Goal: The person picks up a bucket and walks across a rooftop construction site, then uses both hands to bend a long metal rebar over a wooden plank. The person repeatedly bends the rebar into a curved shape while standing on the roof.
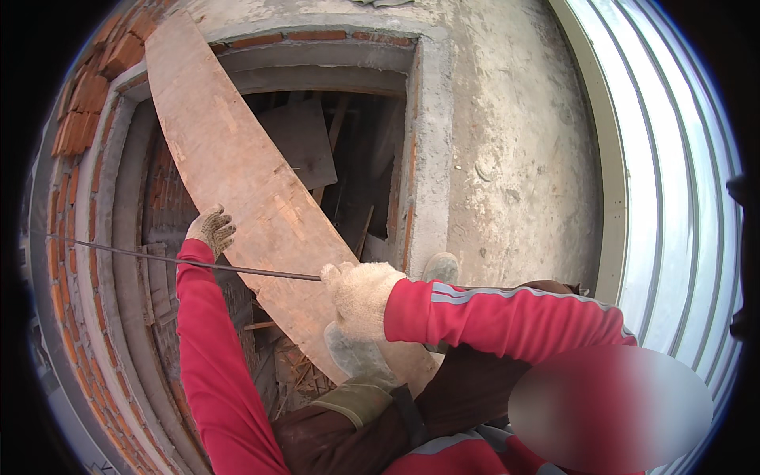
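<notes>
1. The thin dark rod [269,274] hangs in the air across the near half of the wooden board [237,158], as the overhead view shows it; its height above the board cannot be told.
2. The rod's long axis runs crosswise, at a slant to the board's length. One tip points left, past the board's left edge toward the brickwork [77,119]; the other end is lost behind the right sleeve [507,321].
3. Over the near part of the board, the right hand [364,301] has its gloved fingers closed around the rod. Such a one-handed grip probably lets the long left stretch swing freely.
4. At the board's left edge, the left hand [212,229] has its gloved fingers apart, with nothing visible in them. The rod passes in front of the left sleeve [218,356]; whether they touch cannot be told. The raised arm perhaps serves for balance or guiding.
5. One boot [352,352] is planted on the board's near end; another [441,267] shows to the board's right. The board bridges the opening beneath it, likely as footing.
6. Right of the board come the concrete rim [431,158], the concrete floor [522,158] and, farthest out, ribbed metal sheeting [665,158].
</notes>
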Demonstrator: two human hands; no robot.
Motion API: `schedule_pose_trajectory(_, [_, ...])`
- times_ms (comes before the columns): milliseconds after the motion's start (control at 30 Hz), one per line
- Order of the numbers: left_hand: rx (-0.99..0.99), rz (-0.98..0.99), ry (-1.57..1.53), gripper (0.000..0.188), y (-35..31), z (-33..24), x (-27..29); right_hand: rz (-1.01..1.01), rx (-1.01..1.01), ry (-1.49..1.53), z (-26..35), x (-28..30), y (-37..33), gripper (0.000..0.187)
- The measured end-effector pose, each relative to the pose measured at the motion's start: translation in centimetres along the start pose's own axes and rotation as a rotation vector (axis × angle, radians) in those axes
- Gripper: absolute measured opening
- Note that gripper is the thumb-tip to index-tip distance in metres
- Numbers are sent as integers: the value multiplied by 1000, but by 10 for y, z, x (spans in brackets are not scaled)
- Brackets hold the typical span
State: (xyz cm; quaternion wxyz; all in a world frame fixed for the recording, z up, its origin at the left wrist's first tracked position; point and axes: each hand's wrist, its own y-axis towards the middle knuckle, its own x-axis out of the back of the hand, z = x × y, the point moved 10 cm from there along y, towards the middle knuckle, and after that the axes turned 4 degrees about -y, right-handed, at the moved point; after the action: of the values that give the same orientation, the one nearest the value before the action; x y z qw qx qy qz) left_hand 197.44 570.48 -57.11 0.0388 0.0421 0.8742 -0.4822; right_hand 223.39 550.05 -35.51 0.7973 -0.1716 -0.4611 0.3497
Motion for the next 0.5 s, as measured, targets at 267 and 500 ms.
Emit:
schedule_pose_trajectory(267, [-35, -55, -7, 38, -8, -2, -1, 39, -8, 37, -3, -1, 1, 54])
schedule_pose_trajectory(500, [-92, -5, -125, 34, -10, -3, 5, -54, 21, 67, -1, 7, -3, 54])
